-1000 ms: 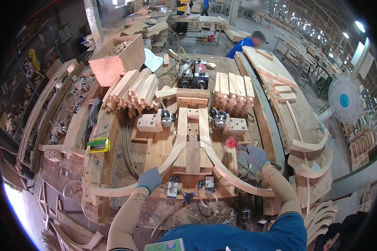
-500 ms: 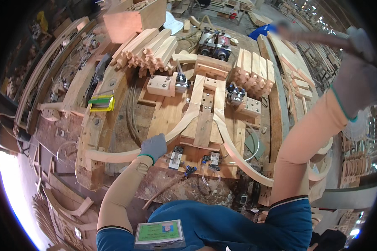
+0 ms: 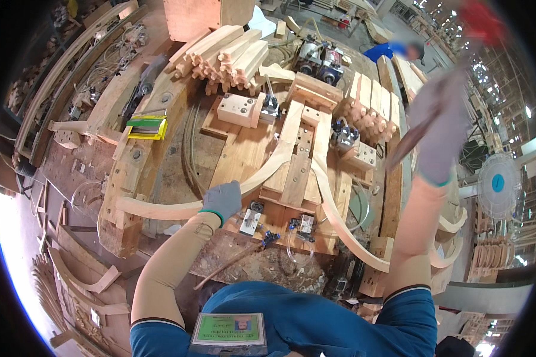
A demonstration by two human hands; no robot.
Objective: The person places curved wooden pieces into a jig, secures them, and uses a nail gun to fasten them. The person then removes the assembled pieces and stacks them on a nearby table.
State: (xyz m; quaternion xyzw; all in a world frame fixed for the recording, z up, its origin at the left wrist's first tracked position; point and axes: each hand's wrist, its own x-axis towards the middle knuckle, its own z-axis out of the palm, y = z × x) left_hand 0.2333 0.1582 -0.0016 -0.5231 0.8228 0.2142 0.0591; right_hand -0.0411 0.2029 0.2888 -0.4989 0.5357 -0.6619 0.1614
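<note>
My gloved left hand is closed around a pale curved wooden piece, whose upper end lies in a wooden jig. A matching curved piece bends away on the jig's right side. Raised high at the right, my gloved right hand grips a mallet; its red head is smeared by motion. Small clamps flank the jig, one on the left and one on the right.
Stacked wooden parts lie behind the jig at left and right. Two motor-like units stand at the back. A yellow-green packet rests on the left beam. Beyond, at the far right, is a person in blue; a fan stands right.
My right hand has moved left and tilted, with the mallet's red head now swung up into view. My left hand stays on the curved piece. The whole view has shifted slightly.
</note>
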